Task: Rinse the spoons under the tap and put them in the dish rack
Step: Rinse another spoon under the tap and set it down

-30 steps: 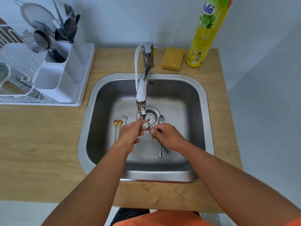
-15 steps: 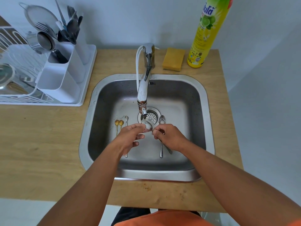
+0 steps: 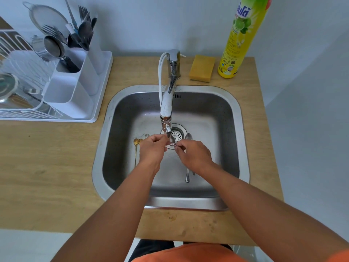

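A small steel spoon (image 3: pixel 173 143) is held between both hands just under the tap (image 3: pixel 167 110) spout, over the drain. My left hand (image 3: pixel 153 151) pinches one end and my right hand (image 3: pixel 194 155) pinches the other. On the sink (image 3: pixel 234 129) floor lie two gold spoons (image 3: pixel 136 148) to the left and a silver spoon (image 3: pixel 188 167) to the right, partly hidden by my right hand. The white dish rack (image 3: pixel 56 87) stands on the counter at the left, with a cutlery holder full of utensils.
A yellow sponge (image 3: pixel 202 70) and a tall yellow-green detergent bottle (image 3: pixel 239 38) stand behind the sink at the right. A sieve and a ladle sit in the rack. The wooden counter (image 3: pixel 47 167) surrounds the sink.
Both hands stay under the spout and have shifted a little, working the spoon between the fingers. The spoons on the sink floor have not moved.
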Demonstrator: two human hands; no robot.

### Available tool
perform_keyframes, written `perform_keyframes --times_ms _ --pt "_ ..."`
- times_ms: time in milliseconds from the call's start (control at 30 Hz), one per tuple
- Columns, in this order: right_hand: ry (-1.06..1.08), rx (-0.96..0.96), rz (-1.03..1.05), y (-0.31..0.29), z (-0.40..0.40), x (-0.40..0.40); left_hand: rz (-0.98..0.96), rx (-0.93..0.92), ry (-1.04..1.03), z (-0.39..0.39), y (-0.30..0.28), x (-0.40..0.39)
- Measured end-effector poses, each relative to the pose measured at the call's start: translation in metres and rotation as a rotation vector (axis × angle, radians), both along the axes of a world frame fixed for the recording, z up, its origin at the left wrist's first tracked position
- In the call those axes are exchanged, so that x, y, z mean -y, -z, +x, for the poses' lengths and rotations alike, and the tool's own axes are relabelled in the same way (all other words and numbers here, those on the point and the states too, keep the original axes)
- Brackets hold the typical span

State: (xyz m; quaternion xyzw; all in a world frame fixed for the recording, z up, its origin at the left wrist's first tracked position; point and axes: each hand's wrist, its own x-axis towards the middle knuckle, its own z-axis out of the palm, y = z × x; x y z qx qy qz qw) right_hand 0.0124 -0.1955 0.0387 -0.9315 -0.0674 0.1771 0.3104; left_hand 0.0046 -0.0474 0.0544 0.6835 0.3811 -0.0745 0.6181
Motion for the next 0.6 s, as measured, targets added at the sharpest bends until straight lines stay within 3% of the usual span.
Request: perform_keyframes --times_ms 100,200,367,600 --pt "0.037 -0.056 0.029 -0.001 0.001 -0.007 0.047 0.051 -0.055 -0.003 0.001 -0.003" --pt "0.211 -0.231 0.289 0.001 0.007 -0.013 0.100 0.034 -0.039 -0.009 0.004 -0.011" --pt "0.410 -0.394 0.579 -0.006 0.015 -0.025 0.055 -0.107 0.199 -0.024 0.010 -0.019" --pt "0.508 -0.515 0.594 -0.011 0.019 -0.030 -0.055 -0.163 0.513 -0.049 0.005 -0.027"
